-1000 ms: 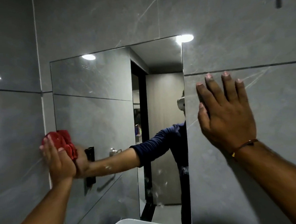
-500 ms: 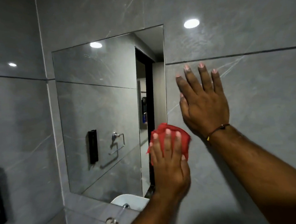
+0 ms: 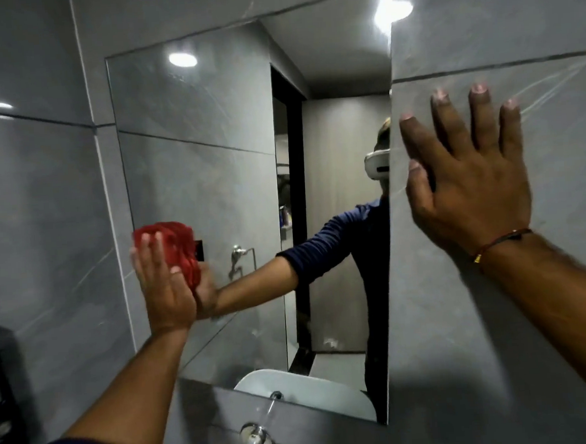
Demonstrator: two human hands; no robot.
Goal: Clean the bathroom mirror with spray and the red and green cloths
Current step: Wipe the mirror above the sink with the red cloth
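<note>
The bathroom mirror (image 3: 206, 172) is set into the grey tiled wall ahead of me. My left hand (image 3: 163, 288) presses the crumpled red cloth (image 3: 176, 244) flat against the glass near the mirror's left edge, at mid height. My right hand (image 3: 467, 183) rests flat on the wall tile just right of the mirror, fingers spread, holding nothing. A thin bracelet circles its wrist. No green cloth or spray bottle is in view.
A wall-mounted chrome tap (image 3: 255, 438) sits below the mirror. A black fixture (image 3: 0, 394) hangs on the left wall. The mirror reflects a white basin, a towel ring, a dark doorway and the person wearing a headset.
My left hand has swept the red cloth from the mirror's right edge back to its left side. My right hand has stayed flat on the wall; the view has shifted.
</note>
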